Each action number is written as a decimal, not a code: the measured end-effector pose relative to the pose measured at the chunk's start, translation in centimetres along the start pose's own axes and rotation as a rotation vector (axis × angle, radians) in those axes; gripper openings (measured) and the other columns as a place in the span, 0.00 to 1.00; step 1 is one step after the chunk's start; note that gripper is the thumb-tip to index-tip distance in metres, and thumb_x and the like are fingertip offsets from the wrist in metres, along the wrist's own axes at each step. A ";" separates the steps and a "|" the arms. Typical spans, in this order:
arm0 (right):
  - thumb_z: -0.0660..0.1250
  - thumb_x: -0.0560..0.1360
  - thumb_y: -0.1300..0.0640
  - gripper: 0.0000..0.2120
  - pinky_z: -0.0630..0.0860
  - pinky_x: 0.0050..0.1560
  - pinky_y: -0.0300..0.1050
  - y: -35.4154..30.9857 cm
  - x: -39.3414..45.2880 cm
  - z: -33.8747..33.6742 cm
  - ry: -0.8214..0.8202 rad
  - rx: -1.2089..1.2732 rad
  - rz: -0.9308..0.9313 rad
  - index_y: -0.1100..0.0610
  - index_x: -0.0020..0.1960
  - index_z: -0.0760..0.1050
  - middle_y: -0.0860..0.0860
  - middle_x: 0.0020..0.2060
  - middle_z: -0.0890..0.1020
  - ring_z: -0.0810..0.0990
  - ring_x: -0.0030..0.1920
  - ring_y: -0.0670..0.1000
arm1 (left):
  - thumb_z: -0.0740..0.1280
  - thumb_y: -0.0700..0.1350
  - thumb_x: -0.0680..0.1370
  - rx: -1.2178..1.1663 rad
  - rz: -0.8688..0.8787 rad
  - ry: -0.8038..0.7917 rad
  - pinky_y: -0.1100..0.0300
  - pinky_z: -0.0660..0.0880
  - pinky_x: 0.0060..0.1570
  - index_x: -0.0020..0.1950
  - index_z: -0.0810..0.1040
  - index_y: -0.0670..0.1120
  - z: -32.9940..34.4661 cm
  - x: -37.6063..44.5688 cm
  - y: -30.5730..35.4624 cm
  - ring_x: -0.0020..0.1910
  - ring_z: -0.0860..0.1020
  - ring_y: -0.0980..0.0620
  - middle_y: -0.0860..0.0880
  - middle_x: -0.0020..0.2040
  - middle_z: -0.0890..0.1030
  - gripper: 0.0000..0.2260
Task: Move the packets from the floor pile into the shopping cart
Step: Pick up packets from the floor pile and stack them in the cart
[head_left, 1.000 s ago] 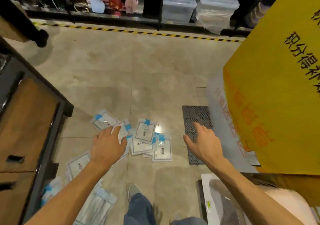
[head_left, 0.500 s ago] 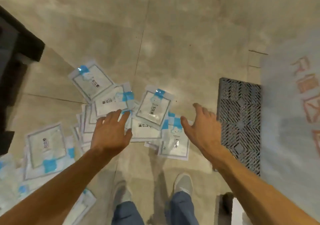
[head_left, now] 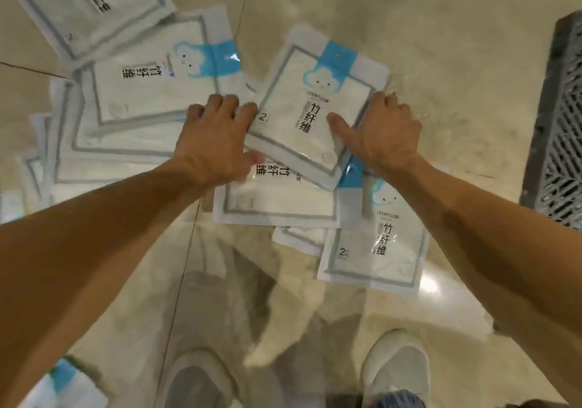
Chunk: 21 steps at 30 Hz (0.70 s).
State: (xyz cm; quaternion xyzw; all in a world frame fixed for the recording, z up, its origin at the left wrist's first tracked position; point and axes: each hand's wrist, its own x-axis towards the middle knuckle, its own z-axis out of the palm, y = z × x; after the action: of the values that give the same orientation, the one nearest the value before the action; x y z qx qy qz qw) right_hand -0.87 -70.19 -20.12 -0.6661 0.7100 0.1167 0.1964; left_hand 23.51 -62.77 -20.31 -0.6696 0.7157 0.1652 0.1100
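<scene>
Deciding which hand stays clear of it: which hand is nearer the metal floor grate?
Right. The right hand grips the top packet on its grate-side edge; the left hand is at that packet's far edge, farther from the floor grate.

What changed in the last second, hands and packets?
Both hands dropped from hovering above the pile onto it. The left hand and right hand now grip opposite edges of the top packet. The other packets and the floor grate lie as before.
</scene>
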 end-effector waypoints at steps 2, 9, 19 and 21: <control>0.64 0.71 0.23 0.48 0.70 0.66 0.61 -0.5 1.1 0.9 0.034 0.117 0.085 0.61 0.73 0.65 0.58 0.67 0.74 0.72 0.69 0.61 | 0.76 0.62 0.69 -0.050 -0.029 0.038 0.41 0.64 0.65 0.72 0.66 0.48 0.5 0.6 0.0 0.66 0.67 0.39 0.42 0.67 0.70 0.38; 0.82 0.51 0.33 0.52 0.79 0.62 0.59 0.3 3.5 0.3 -0.073 0.649 0.411 0.61 0.65 0.72 0.53 0.57 0.83 0.83 0.57 0.57 | 0.78 0.66 0.65 -0.002 -0.094 -0.026 0.42 0.62 0.62 0.69 0.66 0.44 0.2 1.6 0.3 0.63 0.65 0.38 0.40 0.67 0.66 0.42; 0.73 0.78 0.64 0.07 0.82 0.42 0.44 8.6 0.4 -1.8 0.027 1.350 0.489 0.57 0.49 0.75 0.52 0.46 0.86 0.87 0.41 0.49 | 0.76 0.68 0.63 0.109 0.110 -0.058 0.42 0.57 0.70 0.69 0.70 0.45 0.0 1.4 2.5 0.71 0.62 0.40 0.42 0.71 0.64 0.43; 0.72 0.78 0.65 0.11 0.85 0.47 0.50 10.1 -0.6 -1.6 0.034 1.433 0.501 0.60 0.59 0.77 0.55 0.51 0.87 0.88 0.47 0.53 | 0.78 0.66 0.63 0.126 0.133 -0.080 0.45 0.60 0.66 0.62 0.73 0.45 -0.4 1.3 3.7 0.64 0.67 0.42 0.44 0.64 0.70 0.37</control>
State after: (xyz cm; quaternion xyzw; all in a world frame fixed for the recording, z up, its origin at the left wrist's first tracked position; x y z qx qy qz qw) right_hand -11.05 -69.44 -19.38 -0.1964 0.7451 -0.3423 0.5377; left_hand 19.80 -63.97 -20.09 -0.6052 0.7626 0.1535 0.1692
